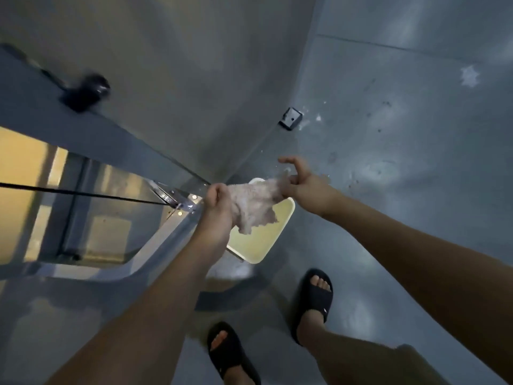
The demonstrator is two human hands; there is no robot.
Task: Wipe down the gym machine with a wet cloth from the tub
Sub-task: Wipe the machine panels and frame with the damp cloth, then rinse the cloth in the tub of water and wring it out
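A pale pinkish cloth [254, 202] is stretched between both hands, above a white rectangular tub [286, 218] of yellowish water on the floor. My left hand [218, 207] grips the cloth's left end in a fist. My right hand [301, 180] pinches the right end, with its index finger and thumb sticking up free. A loose corner of the cloth hangs down over the tub. The grey frame of the gym machine [116, 140] runs along the left, with a black cable [83, 193] leading to a metal bracket [180, 202].
A black knob [87, 91] sticks out of the machine frame at upper left. A small dark bracket [291, 118] sits at the foot of the wall. My feet in black slides [313, 297] stand on the grey floor just behind the tub.
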